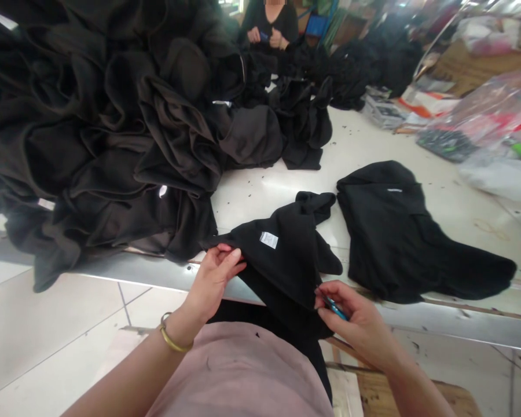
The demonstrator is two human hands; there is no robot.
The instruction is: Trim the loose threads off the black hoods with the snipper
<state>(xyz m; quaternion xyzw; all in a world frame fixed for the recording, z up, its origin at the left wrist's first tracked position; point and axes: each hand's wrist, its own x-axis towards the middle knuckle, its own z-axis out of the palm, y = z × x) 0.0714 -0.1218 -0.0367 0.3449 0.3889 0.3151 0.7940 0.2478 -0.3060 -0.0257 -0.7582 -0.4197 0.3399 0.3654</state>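
Observation:
A black garment (286, 255) with a small white label (269, 240) hangs partly over the table's front edge, toward my lap. My left hand (219, 272) pinches its left edge between thumb and fingers. At its lower right edge is my right hand (345, 310), closed around small blue-handled thread snips (336, 309). The fingertips of that hand also touch the cloth, and the blades are mostly hidden there. To the right lies another black garment (382, 237), laid fairly flat with one part stretching out to the right.
A large heap of black garments (113, 133) covers the left of the white table (252, 194). Across from me a person (269, 29) holds a small dark blue item. Clear plastic bags (481, 119) and papers lie at the back right.

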